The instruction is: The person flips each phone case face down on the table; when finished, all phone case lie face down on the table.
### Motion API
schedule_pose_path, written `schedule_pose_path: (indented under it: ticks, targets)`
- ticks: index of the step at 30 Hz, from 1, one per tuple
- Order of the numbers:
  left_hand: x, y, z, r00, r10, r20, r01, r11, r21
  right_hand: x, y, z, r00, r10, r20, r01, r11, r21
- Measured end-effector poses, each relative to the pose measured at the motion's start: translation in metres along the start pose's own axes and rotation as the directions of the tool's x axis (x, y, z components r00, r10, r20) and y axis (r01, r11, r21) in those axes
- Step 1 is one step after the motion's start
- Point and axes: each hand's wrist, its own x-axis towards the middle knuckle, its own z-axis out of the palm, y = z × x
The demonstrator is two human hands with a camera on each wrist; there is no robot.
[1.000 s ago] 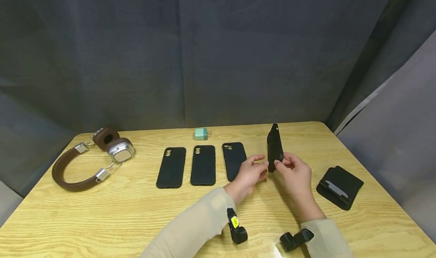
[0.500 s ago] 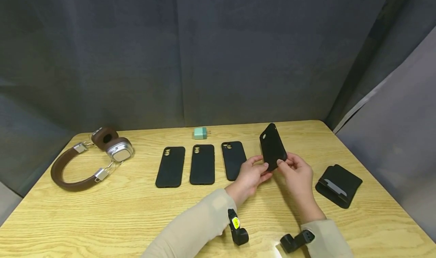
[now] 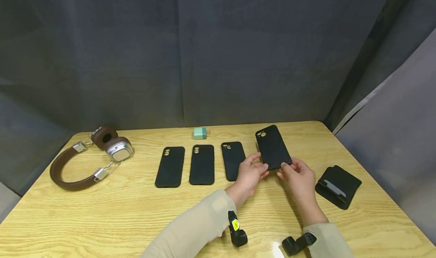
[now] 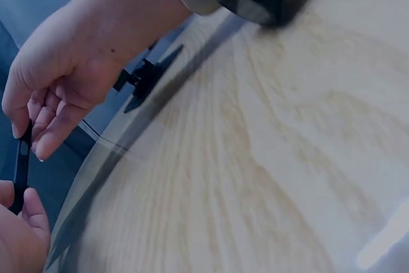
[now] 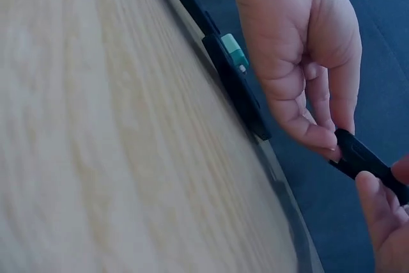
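Observation:
A black phone case (image 3: 273,147) is lifted off the table at the right of the row, its back and camera cutout toward the head camera. My left hand (image 3: 249,176) pinches its lower left corner between thumb and fingers. At the lower right corner, my right hand (image 3: 299,179) pinches it the same way. In the left wrist view the phone case (image 4: 22,164) shows edge-on between both hands. The right wrist view also shows its narrow edge. Three more black phone cases lie flat to the left: a near one (image 3: 233,159), a middle one (image 3: 202,164) and a far-left one (image 3: 170,167).
Brown and silver headphones (image 3: 119,149) lie at the table's left. A mint-green charger plug (image 3: 200,133) sits behind the cases. To the right is a black card sleeve (image 3: 338,187) with a grey card showing. Dark curtains (image 3: 218,53) stand behind the wooden table (image 3: 102,220).
The held phone case has turned from edge-on until its back and camera cutout show. My left hand has gone from beside it to pinching its corner.

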Motion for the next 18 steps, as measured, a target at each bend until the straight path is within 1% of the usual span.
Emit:
schedule_pose_path:
  ticks: [3, 8, 12, 15, 18]
  targets:
    - [-0.0005, -0.0013, -0.0008, 1.0, 0.031, -0.005, -0.031, 0.998, 0.053, 0.0005, 0.0003, -0.0002, 1.0, 0.028, 0.002, -0.028, 0.999, -0.021]
    - [-0.0007, -0.003, -0.0018, 0.998, 0.055, -0.011, -0.053, 0.987, 0.154, -0.0019, -0.0066, -0.002, 0.997, 0.071, 0.036, -0.068, 0.995, -0.078]
    - [-0.0005, -0.0046, -0.002, 0.998, 0.054, -0.01, -0.051, 0.98, 0.191, -0.0012, -0.008, -0.0048, 0.991, 0.118, 0.063, -0.111, 0.987, -0.115]
    - [0.0002, -0.0065, -0.0021, 0.999, 0.035, -0.016, -0.031, 0.981, 0.192, 0.0004, -0.0057, -0.0069, 0.986, 0.141, 0.084, -0.128, 0.982, -0.136]
    - [0.0012, -0.0079, -0.0021, 1.0, 0.017, -0.019, -0.013, 0.977, 0.213, 0.0022, -0.0029, -0.0088, 0.983, 0.154, 0.096, -0.138, 0.979, -0.153]
